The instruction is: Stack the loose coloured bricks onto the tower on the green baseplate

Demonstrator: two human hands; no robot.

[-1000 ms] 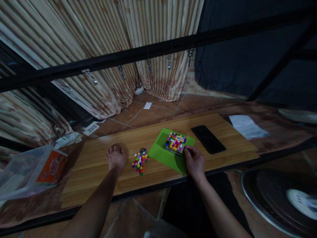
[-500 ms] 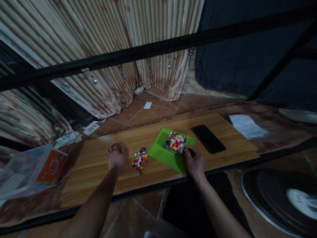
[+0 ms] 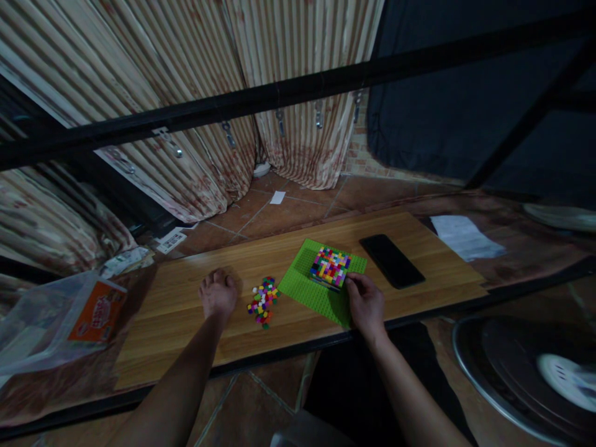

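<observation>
A green baseplate (image 3: 313,290) lies on a low wooden table (image 3: 186,316). On it stands a square block of many-coloured small bricks (image 3: 330,267). My right hand (image 3: 365,303) rests at the block's near right corner, fingers curled against it. My left hand (image 3: 217,293) lies on the table as a loose fist, with nothing visible in it. A small heap of loose coloured bricks (image 3: 263,300) sits between my left hand and the baseplate.
A black phone (image 3: 391,261) lies on the table right of the baseplate. White paper (image 3: 465,237) is on the floor at the right, a plastic bag (image 3: 60,320) at the left, a fan (image 3: 535,372) at the lower right. A black bar (image 3: 279,98) crosses overhead before striped curtains.
</observation>
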